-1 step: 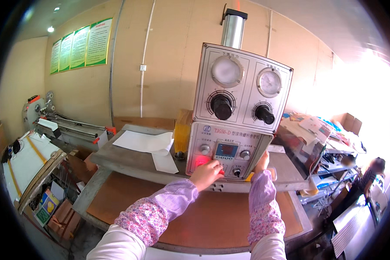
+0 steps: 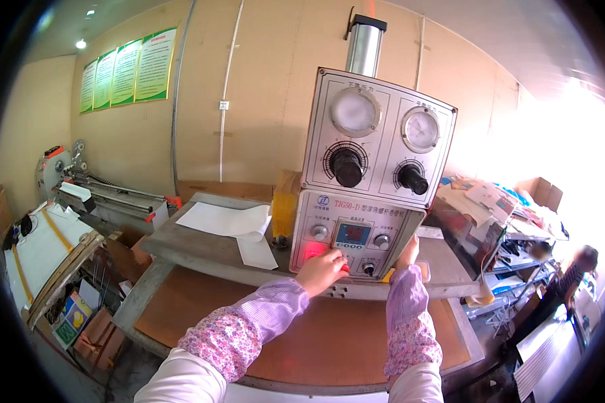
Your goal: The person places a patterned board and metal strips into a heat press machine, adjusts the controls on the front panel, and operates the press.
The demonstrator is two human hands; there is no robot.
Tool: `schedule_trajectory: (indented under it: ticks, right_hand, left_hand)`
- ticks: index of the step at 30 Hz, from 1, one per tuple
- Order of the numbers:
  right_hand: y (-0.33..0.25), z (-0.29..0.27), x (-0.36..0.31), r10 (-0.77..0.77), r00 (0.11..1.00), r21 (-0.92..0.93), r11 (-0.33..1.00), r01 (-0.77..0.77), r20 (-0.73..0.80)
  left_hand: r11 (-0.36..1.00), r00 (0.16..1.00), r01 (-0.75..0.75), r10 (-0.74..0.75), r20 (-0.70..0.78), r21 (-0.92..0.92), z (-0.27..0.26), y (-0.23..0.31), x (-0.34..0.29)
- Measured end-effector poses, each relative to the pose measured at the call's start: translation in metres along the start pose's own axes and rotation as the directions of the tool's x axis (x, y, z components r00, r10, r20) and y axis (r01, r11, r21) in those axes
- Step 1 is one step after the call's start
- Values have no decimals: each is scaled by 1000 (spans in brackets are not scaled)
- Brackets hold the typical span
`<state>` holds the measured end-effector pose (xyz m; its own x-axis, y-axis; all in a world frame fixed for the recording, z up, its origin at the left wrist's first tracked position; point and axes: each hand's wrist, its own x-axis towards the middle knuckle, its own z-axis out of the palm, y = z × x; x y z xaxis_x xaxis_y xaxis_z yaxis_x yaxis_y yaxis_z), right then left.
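Left grip (image 2: pixel 321 270) still at control panel (image 2: pixel 381 158).

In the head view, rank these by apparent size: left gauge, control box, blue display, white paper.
Largest to smallest:
1. Control box
2. White paper
3. Left gauge
4. Blue display

Green-bordered posters (image 2: pixel 124 75) hang on the beige wall (image 2: pixel 265 87).

White glare (image 2: pixel 575 127) floods the right (edges curve into black).
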<state>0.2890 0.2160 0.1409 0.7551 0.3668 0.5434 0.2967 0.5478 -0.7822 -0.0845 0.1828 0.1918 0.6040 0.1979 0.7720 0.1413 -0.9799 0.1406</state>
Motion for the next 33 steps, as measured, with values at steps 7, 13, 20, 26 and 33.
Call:
schedule_trajectory:
  ticks: [7,13,20,26,33]
  right_hand:
    - [-56,30,-41,41,994,-298,955,-10,98]
    - [-128,30,-70,-229,968,-350,919,181,-101]
    - [-310,98,-178,-572,786,-229,754,616,234]
    - [-364,149,-177,-726,400,-275,293,916,559]
    - [-348,173,-147,-755,168,-403,-137,905,634]
  left_hand:
    - [998,998,52,-54,44,40,-9,-8,-8]
    - [995,997,64,-67,39,76,-13,-8,-11]
    - [994,999,43,-43,-7,99,-3,-15,-14]
    - [998,997,68,-69,36,18,-3,-13,-11]
    - [996,995,89,-89,49,-9,-7,-8,-11]
